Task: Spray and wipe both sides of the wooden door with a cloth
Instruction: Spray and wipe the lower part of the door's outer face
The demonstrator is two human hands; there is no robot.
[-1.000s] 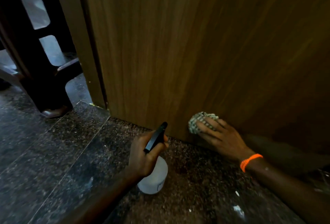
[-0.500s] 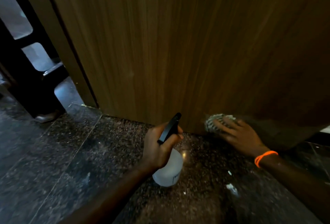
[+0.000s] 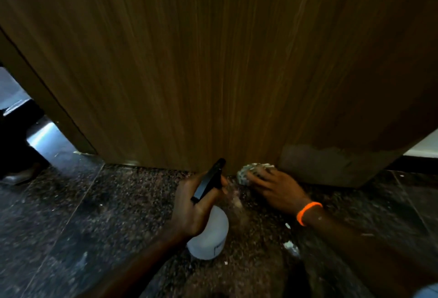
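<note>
Filling the upper view, the wooden door (image 3: 201, 60) stands over a dark speckled stone floor (image 3: 83, 214), grain running vertically, with a pale scuffed patch (image 3: 320, 162) at its base. The left hand (image 3: 192, 207) grips an upright spray bottle (image 3: 209, 236), its black head angled toward the door. The right hand (image 3: 275, 188), fingers spread, presses a balled cloth (image 3: 251, 170) against the door's bottom edge, just left of the patch.

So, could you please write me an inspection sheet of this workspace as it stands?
Surface: dark speckled stone floor, white flecks near the hands.
Job's things: brown wooden door, pale worn patch at its bottom corner; white plastic spray bottle with black trigger; balled patterned cloth at the door's foot.
Clutter: white scraps.
Grippers: left hand grips the bottle; right hand presses the cloth.
Cables: nothing seen.
Surroundings: dark furniture.
</note>
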